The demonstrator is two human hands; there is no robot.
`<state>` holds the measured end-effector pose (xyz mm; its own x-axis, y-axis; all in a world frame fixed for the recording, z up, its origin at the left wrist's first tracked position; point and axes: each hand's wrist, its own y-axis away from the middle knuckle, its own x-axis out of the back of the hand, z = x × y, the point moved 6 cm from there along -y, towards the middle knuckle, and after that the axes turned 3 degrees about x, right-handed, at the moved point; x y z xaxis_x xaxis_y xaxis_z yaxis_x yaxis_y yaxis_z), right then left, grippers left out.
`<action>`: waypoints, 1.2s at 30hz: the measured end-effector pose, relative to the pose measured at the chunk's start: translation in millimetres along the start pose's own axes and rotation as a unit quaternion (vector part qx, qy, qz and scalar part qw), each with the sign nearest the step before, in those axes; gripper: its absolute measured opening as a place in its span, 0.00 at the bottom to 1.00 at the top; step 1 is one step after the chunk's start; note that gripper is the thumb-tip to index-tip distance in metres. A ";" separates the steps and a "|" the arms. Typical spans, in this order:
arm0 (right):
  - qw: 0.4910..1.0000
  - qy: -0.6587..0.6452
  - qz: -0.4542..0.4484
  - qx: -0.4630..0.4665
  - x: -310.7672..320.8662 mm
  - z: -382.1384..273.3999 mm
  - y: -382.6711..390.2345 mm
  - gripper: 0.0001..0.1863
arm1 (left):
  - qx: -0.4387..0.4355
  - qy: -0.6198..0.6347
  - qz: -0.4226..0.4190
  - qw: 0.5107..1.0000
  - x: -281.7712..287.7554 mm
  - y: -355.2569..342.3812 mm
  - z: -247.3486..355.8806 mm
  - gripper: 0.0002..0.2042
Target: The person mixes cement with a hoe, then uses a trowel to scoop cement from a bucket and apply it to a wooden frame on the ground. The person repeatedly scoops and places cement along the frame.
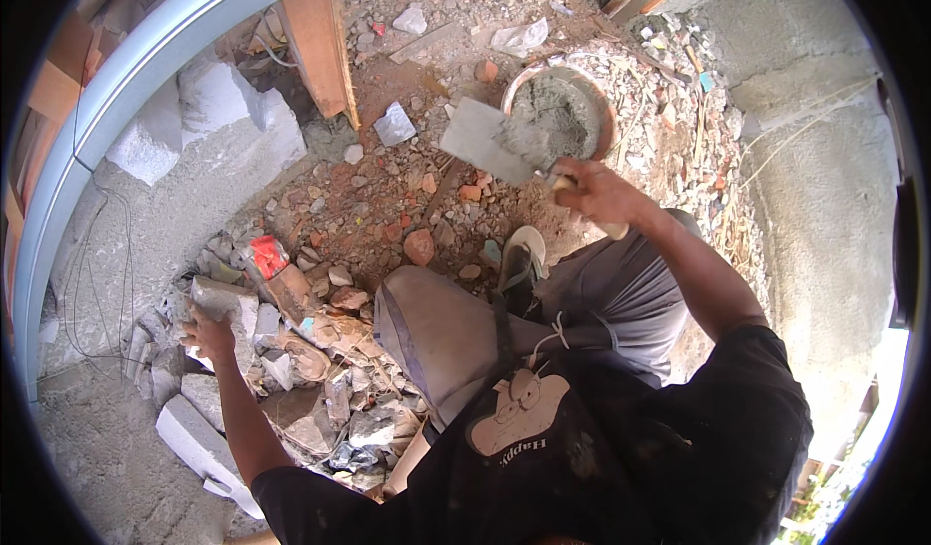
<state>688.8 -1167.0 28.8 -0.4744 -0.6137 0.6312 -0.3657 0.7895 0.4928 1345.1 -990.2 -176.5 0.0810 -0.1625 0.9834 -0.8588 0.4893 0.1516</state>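
Note:
My right hand (598, 194) is closed round the handle of a trowel (483, 142). Its flat, pale grey blade reaches left, across the near left side of a round bucket (608, 128). Wet grey mortar (555, 113) lies in that bucket, and some seems to cling to the blade by the rim. On the left, my left hand (208, 336) rests with its fingers apart against a grey block piece (229, 299) on the rubble heap. The underside of that piece is hidden.
A rough grey wall (87, 254) rises at the left, with broken white blocks (218, 109) and loose wires. A blue-grey metal beam (126, 70) curves past it. Wooden planks (315, 46) stand at the top. Brick rubble (419, 246) covers the ground; a concrete wall (815, 186) stands right.

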 end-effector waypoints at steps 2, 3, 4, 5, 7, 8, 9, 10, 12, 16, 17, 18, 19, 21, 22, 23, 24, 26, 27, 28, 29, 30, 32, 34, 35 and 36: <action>0.987 0.115 0.086 -0.072 56.6 23.9 14.5 0.15 | 0.009 -0.006 -0.004 1.000 0.2 -1.3 0.0 0.46; 0.974 0.165 0.119 -0.098 74.9 35.0 12.6 0.15 | 0.010 -0.009 -0.007 1.000 0.9 -1.4 -1.1 0.46; 0.981 0.088 0.115 -0.131 82.9 47.0 8.4 0.15 | 0.010 -0.012 -0.010 1.000 1.0 -1.7 -1.0 0.46; 0.981 0.009 0.108 -0.159 86.2 59.4 1.0 0.14 | 0.013 -0.017 -0.012 1.000 3.0 -3.3 -2.0 0.46; 0.965 -0.141 0.080 -0.209 79.5 96.7 -16.2 0.15 | 0.008 -0.017 -0.008 1.000 6.5 -0.2 7.4 0.46; 0.948 -0.210 0.062 -0.232 66.8 121.1 -25.2 0.16 | 0.002 -0.023 -0.013 1.000 5.2 1.0 12.5 0.45; 0.946 -0.202 0.064 -0.248 58.4 136.4 -36.8 0.18 | -0.006 -0.025 -0.019 0.999 1.6 0.7 19.3 0.45; 0.955 -0.126 0.093 -0.250 59.4 131.3 -48.3 0.16 | 0.003 -0.027 -0.019 0.999 -2.1 -2.1 12.3 0.44; 0.974 -0.002 0.041 -0.223 73.8 107.3 -66.6 0.15 | 0.014 -0.013 -0.017 1.000 -8.7 -4.5 -4.2 0.43; 0.968 0.142 0.043 -0.200 109.0 39.3 -36.9 0.16 | 0.042 -0.050 -0.024 0.998 6.3 0.9 -11.1 0.45; 0.972 0.159 0.069 -0.160 111.4 20.6 -25.3 0.18 | 0.046 -0.056 -0.025 0.997 9.1 -1.4 -11.9 0.46; 0.972 0.175 0.094 -0.128 112.8 11.1 -9.7 0.20 | 0.041 -0.051 -0.023 0.998 8.5 -2.7 -7.3 0.47; 0.971 0.169 0.072 -0.155 111.0 47.8 -24.6 0.23 | 0.039 -0.046 -0.022 0.998 7.3 -3.2 -2.8 0.48; 0.966 0.151 0.040 -0.204 100.5 116.1 -43.2 0.25 | 0.019 -0.047 -0.037 0.998 -8.4 2.9 14.7 0.49; 0.971 0.111 0.044 -0.206 83.8 130.3 -56.5 0.24 | 0.019 -0.049 -0.040 0.998 -10.0 2.3 15.7 0.50; 0.976 0.059 0.054 -0.200 70.0 134.3 -70.3 0.22 | 0.022 -0.052 -0.039 0.998 -8.0 -0.9 13.3 0.51; 0.978 -0.011 0.070 -0.197 58.6 134.1 -74.5 0.21 | 0.025 -0.060 -0.036 0.997 -5.2 0.2 12.8 0.51; 0.962 -0.182 0.090 -0.181 36.6 128.8 -80.0 0.18 | 0.033 -0.053 -0.021 0.998 1.9 -3.4 1.9 0.50; 0.940 -0.275 0.092 -0.181 28.3 129.1 -75.7 0.17 | 0.035 -0.047 -0.017 0.998 4.0 -4.2 -3.0 0.49; 0.911 -0.359 0.090 -0.183 23.1 129.5 -72.5 0.16 | 0.036 -0.042 -0.015 0.998 6.1 -5.0 -5.6 0.49; 0.860 -0.459 0.090 -0.205 15.5 134.8 -64.8 0.15 | 0.034 -0.041 -0.016 0.998 9.0 -1.4 -3.1 0.48; 0.857 -0.472 0.090 -0.187 12.2 139.8 -61.5 0.09 | 0.029 -0.041 -0.022 0.998 8.8 4.2 0.3 0.48; 0.808 -0.547 0.111 -0.189 1.0 143.1 -80.0 0.07 | 0.031 -0.028 -0.032 0.999 8.8 5.7 2.1 0.46; 0.778 -0.590 0.125 -0.175 4.9 160.7 -93.4 0.07 | 0.022 -0.003 -0.040 0.999 4.2 12.9 20.2 0.46; 0.777 -0.593 0.130 -0.165 -5.2 155.5 -100.4 0.07 | 0.026 -0.010 -0.035 0.999 8.4 8.4 12.1 0.46; 0.779 -0.592 0.136 -0.156 -10.2 148.3 -98.9 0.06 | 0.030 -0.013 -0.033 0.999 8.4 5.7 5.1 0.46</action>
<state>611.0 -1238.4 -115.3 -0.9739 0.1556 -0.1651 0.0033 0.7373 0.6756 1338.3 -993.2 -167.9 0.1260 -0.2143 0.9686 -0.8809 0.4248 0.2086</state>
